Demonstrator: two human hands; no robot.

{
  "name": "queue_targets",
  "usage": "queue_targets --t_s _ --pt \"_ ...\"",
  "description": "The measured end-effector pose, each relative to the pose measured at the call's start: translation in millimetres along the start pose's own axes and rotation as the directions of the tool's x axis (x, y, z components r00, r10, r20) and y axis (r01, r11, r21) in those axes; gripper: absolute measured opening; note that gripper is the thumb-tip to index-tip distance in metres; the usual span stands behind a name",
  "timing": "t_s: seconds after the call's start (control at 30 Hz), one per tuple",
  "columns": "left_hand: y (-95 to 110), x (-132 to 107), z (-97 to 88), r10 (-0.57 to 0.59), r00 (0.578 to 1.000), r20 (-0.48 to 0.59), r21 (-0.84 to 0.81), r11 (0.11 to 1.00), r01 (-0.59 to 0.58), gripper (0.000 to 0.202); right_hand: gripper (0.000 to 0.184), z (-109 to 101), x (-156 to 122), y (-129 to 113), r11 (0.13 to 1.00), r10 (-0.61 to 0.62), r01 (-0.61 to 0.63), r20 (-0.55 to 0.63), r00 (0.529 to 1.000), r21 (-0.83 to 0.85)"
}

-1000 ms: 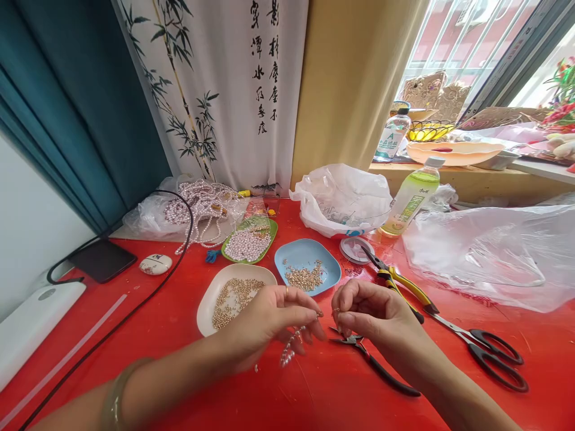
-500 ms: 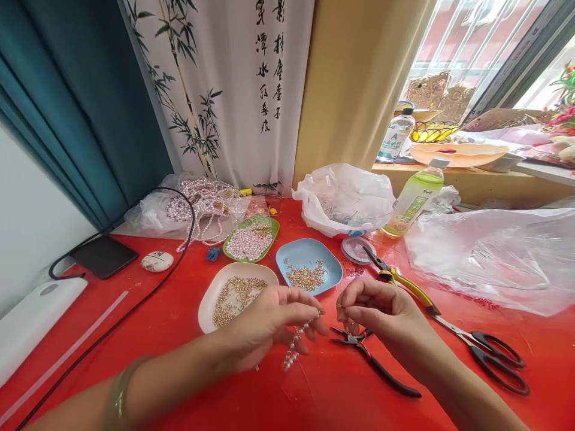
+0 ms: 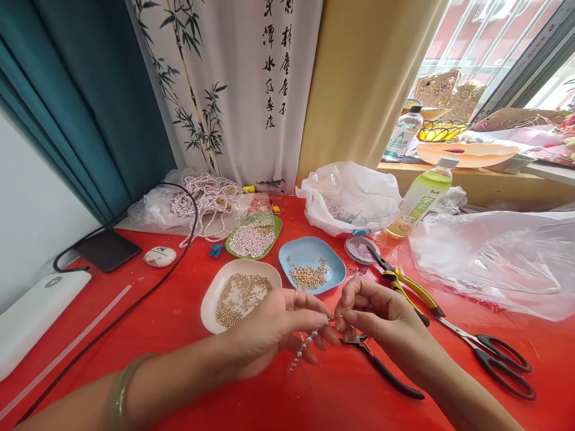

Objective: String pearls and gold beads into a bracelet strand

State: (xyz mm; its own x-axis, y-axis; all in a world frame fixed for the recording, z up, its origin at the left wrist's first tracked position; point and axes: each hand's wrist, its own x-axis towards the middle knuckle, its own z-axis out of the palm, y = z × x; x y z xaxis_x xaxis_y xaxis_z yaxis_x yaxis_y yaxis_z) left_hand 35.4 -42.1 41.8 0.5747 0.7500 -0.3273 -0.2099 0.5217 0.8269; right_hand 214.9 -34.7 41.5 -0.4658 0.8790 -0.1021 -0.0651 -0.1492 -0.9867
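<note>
Bead strand (image 3: 303, 346) pinched and dangling

Left hand (image 3: 281, 323) grips its upper end, so it hangs toward seven o'clock; right hand (image 3: 380, 312), fingertips together, pinches a tiny gold piece (image 3: 339, 316) at three. Black-handled pliers (image 3: 386, 375) lie at four o'clock, cream tray (image 3: 208, 305) at ten, blue tray (image 3: 331, 254) at eleven, probably for easy reach.
</note>
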Motion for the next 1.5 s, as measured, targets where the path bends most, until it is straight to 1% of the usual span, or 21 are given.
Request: queue_targets --t_s 0.4,0.67,1.13,1.33,1.5 --pt "0.1 -0.7 -0.2 -0.001 1.000 -0.009 0.009 1.000 0.001 0.009 0.012 0.9 0.1 0.6 0.999 -0.011 0.011 0.012 1.000 -0.032" --pt "0.1 1.3 -0.3 0.000 1.000 -0.017 0.025 1.000 0.001 0.011 0.013 1.0 0.3 -0.1 1.000 -0.015 0.016 0.025 1.000 -0.023" --pt "-1.7 1.5 -1.7 -0.004 1.000 -0.018 0.033 0.999 0.005 0.013 0.018 0.6 0.7 0.4 0.998 0.012 -0.012 0.004 1.000 -0.057" --pt "-0.9 0.4 -1.2 -0.008 1.000 -0.027 0.040 0.999 0.009 0.011 0.017 0.6 -0.1 1.0 0.998 0.016 -0.014 0.026 1.000 -0.060" --pt "-0.9 0.7 -1.4 -0.003 1.000 -0.026 0.039 0.999 0.004 0.010 0.017 1.1 -0.9 -0.5 0.998 0.017 -0.016 0.015 1.000 -0.055"
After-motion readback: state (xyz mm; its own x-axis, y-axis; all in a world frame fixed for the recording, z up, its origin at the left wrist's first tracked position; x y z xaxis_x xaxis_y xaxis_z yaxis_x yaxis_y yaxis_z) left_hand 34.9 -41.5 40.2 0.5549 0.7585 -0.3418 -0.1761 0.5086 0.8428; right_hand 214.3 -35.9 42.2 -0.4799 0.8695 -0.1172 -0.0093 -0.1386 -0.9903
